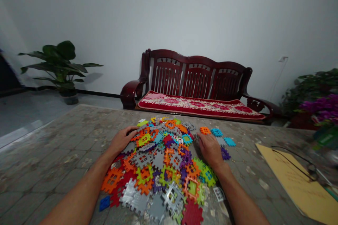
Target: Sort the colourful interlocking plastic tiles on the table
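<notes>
A wide heap of flat, notched plastic pieces (pixel 158 160) in orange, grey, green, red, purple and blue lies on the patterned table cover (pixel 87 130). My left hand (pixel 123 140) rests against the heap's upper left edge, fingers apart over grey and orange pieces, holding nothing that shows. On the heap's right side is my right hand (pixel 210 147), its fingertips near the grey pieces; whether they grip one is hidden. Beyond it lie an orange piece (pixel 205 130), light blue pieces (pixel 217 132) and a purple piece (pixel 225 153), apart from the heap.
A yellow paper or folder (pixel 298 182) with black-framed glasses or a cord lies at the right, near purple flowers (pixel 322 107). Past the table stands a dark red wooden bench (pixel 198 81). A potted plant (pixel 63 66) is on the floor at the left.
</notes>
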`<state>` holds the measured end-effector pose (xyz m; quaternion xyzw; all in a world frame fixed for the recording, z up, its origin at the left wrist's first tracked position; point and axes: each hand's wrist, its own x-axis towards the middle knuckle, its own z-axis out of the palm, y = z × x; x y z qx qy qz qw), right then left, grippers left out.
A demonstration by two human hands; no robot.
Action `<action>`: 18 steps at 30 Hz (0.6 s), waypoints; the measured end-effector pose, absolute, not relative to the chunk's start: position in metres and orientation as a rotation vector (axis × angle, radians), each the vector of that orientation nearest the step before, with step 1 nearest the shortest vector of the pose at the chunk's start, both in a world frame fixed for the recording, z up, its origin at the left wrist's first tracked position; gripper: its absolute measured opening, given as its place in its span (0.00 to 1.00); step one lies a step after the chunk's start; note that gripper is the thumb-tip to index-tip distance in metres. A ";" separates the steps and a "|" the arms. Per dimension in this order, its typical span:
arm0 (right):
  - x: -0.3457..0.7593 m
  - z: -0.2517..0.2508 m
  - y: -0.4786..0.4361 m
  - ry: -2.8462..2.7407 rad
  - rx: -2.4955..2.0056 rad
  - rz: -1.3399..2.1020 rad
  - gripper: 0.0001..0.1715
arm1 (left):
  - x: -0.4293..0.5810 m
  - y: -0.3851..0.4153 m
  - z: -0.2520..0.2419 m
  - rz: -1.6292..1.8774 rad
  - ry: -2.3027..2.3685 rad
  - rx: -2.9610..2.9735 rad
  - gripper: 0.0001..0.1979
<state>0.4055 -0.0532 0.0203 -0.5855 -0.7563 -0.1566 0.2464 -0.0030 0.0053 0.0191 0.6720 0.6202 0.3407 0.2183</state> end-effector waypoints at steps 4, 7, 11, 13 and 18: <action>0.404 0.024 -0.056 -1.893 -1.628 -0.333 0.19 | -0.003 0.005 0.019 0.947 1.708 1.862 0.25; 0.401 0.028 -0.059 -1.897 -1.700 -0.191 0.19 | -0.003 0.005 0.018 0.953 1.707 1.849 0.25; 0.399 0.037 -0.065 -1.990 -1.773 -0.182 0.18 | -0.004 0.006 0.017 0.960 1.719 1.843 0.24; 0.400 0.043 -0.067 -2.021 -1.779 -0.171 0.18 | -0.005 0.007 0.016 0.957 1.709 1.854 0.25; 0.406 0.058 -0.070 -2.185 -1.796 0.006 0.23 | -0.006 0.008 0.014 0.940 1.703 1.864 0.26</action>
